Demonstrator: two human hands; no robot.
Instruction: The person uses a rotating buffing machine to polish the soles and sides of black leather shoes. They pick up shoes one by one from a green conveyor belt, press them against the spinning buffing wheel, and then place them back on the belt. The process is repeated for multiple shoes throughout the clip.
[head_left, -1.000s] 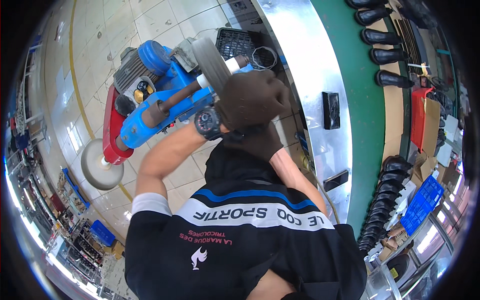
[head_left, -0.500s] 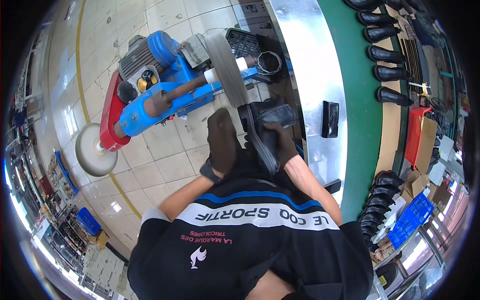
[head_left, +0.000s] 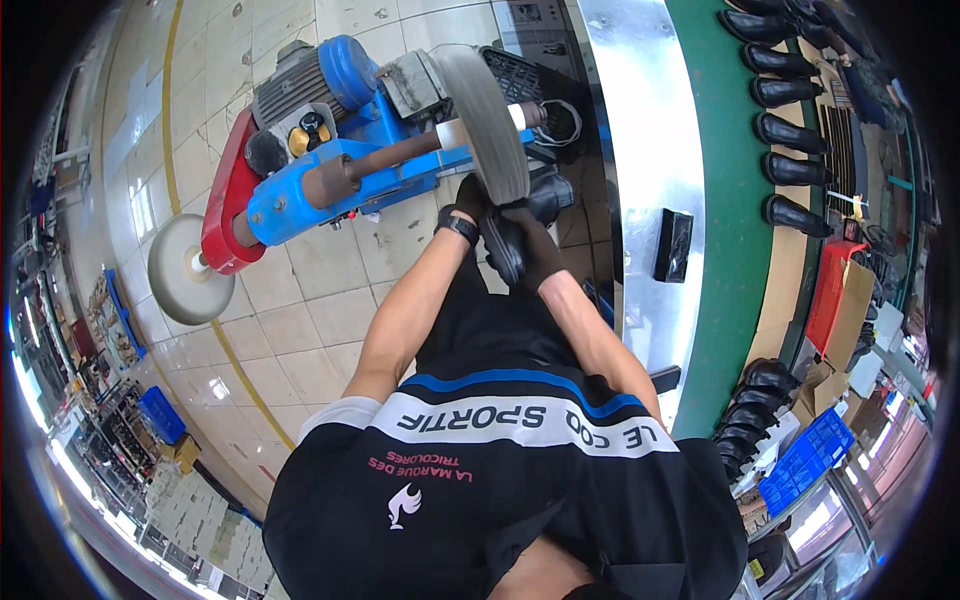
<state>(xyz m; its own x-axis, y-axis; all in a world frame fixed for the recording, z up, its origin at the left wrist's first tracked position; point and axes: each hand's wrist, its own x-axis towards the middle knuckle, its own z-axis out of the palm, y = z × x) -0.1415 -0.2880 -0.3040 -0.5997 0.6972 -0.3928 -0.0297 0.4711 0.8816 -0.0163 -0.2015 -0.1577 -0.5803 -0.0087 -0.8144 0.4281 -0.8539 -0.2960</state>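
Observation:
A black leather boot [head_left: 504,248] is held up against the lower edge of a grey buffing wheel [head_left: 482,120], its rounded toe toward me and its shaft pointing away to the right. My right hand [head_left: 541,256], in a dark brown glove, is closed around the boot's right side. On the boot's left side, close under the wheel, is my left hand [head_left: 470,198], also gloved and closed on it; its fingertips are hidden. The wheel sits on the shaft of a blue polishing machine [head_left: 292,200].
A second, pale wheel [head_left: 188,270] is at the machine's left end, past a red belt guard [head_left: 228,195]. To my right runs a metal ledge [head_left: 645,130] with a black block [head_left: 674,245] on it. Beyond lies a green bench [head_left: 735,170] bearing several black shoes [head_left: 790,132].
Both hands have moved forward, bringing the boot under the wheel. My left hand, flat and apart from the boot before, is now against its left side.

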